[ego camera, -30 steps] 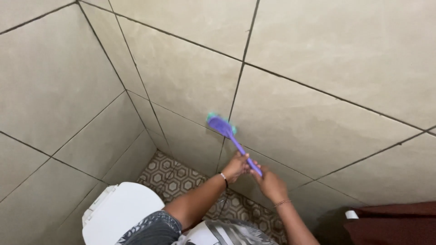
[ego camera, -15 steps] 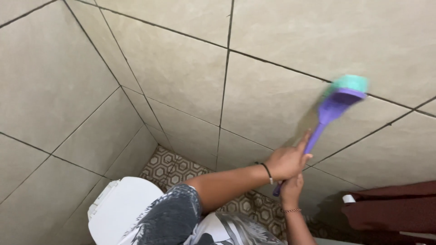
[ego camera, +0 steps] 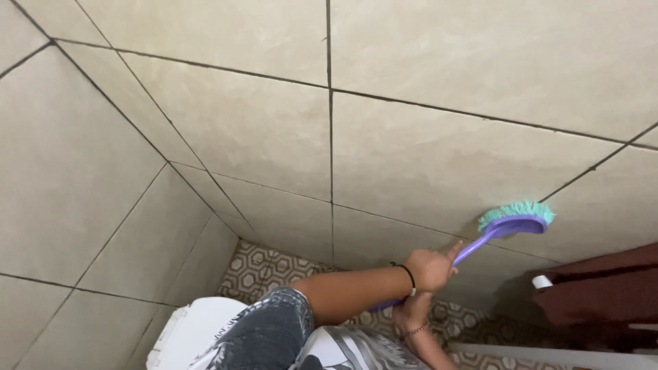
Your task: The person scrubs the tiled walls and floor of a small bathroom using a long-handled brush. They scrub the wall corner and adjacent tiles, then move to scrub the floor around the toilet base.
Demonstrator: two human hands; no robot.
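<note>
Purple plastic scrub brush with green bristles (ego camera: 510, 220) presses against the beige tiled wall (ego camera: 411, 151) at right, both hands clenched on its handle: left hand (ego camera: 430, 266) above, right hand (ego camera: 409, 314) below.

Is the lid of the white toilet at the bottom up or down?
Down. The white toilet lid lies flat over the bowl, its smooth top facing the camera, partly hidden behind the person's patterned grey sleeve.

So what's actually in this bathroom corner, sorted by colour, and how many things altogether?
Purple and green: 1, the scrub brush, with the left hand and right hand gripping its handle
White: 2, the toilet and the paper roll
Dark red: 1, the cloth
Total: 4
</note>
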